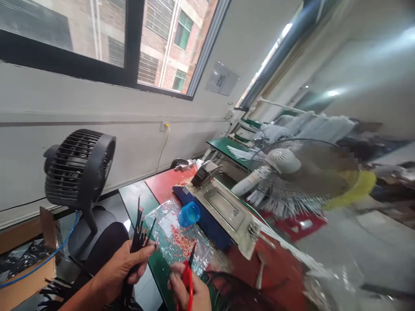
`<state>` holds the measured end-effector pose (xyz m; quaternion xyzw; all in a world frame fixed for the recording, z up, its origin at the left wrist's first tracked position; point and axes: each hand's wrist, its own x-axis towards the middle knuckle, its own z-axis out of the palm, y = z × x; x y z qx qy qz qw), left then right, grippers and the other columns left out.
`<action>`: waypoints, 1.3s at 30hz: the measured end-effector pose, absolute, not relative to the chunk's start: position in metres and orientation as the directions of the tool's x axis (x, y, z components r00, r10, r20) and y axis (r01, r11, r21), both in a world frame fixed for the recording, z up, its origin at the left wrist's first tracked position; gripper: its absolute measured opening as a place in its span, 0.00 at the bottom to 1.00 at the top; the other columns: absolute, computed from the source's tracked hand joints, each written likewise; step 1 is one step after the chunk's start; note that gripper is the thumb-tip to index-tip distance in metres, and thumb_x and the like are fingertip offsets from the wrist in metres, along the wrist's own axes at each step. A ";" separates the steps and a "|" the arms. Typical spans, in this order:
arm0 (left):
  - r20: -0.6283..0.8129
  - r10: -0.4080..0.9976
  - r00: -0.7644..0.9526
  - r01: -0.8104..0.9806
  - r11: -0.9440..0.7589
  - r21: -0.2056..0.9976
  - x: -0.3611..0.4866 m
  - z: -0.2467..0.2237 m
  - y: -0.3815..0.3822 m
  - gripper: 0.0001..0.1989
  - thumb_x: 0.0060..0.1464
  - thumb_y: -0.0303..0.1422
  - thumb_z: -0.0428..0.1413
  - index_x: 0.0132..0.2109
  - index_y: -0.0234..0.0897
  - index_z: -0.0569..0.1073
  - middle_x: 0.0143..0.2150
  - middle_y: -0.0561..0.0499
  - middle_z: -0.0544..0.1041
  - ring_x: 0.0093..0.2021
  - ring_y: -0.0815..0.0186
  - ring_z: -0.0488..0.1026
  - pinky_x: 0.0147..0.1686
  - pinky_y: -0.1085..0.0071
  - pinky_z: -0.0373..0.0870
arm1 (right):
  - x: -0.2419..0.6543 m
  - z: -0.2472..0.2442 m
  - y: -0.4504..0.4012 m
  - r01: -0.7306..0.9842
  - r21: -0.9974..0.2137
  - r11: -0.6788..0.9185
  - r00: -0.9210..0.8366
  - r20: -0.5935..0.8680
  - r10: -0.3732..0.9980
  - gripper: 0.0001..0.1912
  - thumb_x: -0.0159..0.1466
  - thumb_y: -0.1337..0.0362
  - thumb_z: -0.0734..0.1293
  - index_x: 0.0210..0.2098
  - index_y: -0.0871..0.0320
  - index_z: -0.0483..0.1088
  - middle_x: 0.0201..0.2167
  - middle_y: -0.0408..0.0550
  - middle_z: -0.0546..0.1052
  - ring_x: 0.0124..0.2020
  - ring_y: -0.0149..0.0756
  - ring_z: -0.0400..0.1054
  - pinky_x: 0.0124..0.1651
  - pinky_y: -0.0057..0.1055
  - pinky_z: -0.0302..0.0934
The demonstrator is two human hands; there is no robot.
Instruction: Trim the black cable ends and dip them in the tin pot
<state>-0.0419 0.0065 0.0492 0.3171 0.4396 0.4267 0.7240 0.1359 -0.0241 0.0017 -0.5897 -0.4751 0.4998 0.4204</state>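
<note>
Black cables (135, 244) gripped as bundle in left hand (131, 264), ends upward, probably for easy reach; right hand (198, 290) grips red-handled cutters (186, 275), blades clear of fingers.

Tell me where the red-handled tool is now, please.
In the head view, the red-handled tool is in the right hand, bottom centre, below the blue cup.

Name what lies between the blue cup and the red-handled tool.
Small red and pale bits on clear plastic lie between cup and tool, in the head view.
</note>
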 end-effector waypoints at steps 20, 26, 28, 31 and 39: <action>-0.373 0.912 0.174 -0.229 0.405 0.885 -0.018 0.050 0.024 0.18 0.42 0.43 0.62 0.32 0.31 0.73 0.18 0.55 0.67 0.16 0.76 0.48 0.18 0.71 0.39 | 0.153 0.014 0.001 0.289 -0.957 0.003 -0.173 -0.049 0.984 0.20 0.58 0.46 0.62 0.33 0.57 0.67 0.26 0.41 0.67 0.27 0.31 0.59 0.30 0.25 0.54; -0.373 0.915 0.154 -0.198 0.398 0.896 -0.015 0.050 0.029 0.20 0.39 0.44 0.63 0.32 0.31 0.74 0.18 0.55 0.67 0.17 0.75 0.48 0.18 0.71 0.40 | 0.152 0.016 -0.012 0.524 -0.843 0.125 -0.317 -0.057 0.947 0.18 0.61 0.49 0.59 0.28 0.57 0.67 0.25 0.41 0.67 0.27 0.31 0.60 0.30 0.24 0.52; -0.371 0.914 0.164 -0.149 0.394 0.907 -0.013 0.050 0.029 0.19 0.39 0.45 0.62 0.31 0.31 0.74 0.17 0.55 0.66 0.17 0.74 0.49 0.19 0.71 0.41 | 0.150 0.020 -0.010 0.540 -0.835 0.108 -0.316 -0.083 0.945 0.19 0.62 0.50 0.58 0.26 0.57 0.66 0.23 0.40 0.66 0.26 0.30 0.59 0.28 0.23 0.50; -0.369 0.913 0.175 -0.076 0.386 0.919 -0.011 0.051 0.031 0.19 0.40 0.45 0.61 0.28 0.31 0.74 0.16 0.55 0.65 0.18 0.73 0.50 0.19 0.70 0.42 | 0.151 0.027 -0.007 0.576 -0.814 0.074 -0.286 -0.116 0.951 0.20 0.62 0.50 0.58 0.23 0.58 0.63 0.21 0.39 0.63 0.25 0.29 0.56 0.26 0.23 0.46; -0.358 0.913 0.197 0.009 0.364 0.932 -0.011 0.047 0.035 0.17 0.41 0.45 0.60 0.26 0.32 0.74 0.16 0.56 0.63 0.18 0.72 0.50 0.19 0.70 0.43 | 0.158 0.037 -0.004 0.702 -0.711 0.045 -0.239 -0.175 0.955 0.21 0.61 0.51 0.60 0.19 0.58 0.57 0.19 0.38 0.59 0.22 0.27 0.52 0.24 0.25 0.42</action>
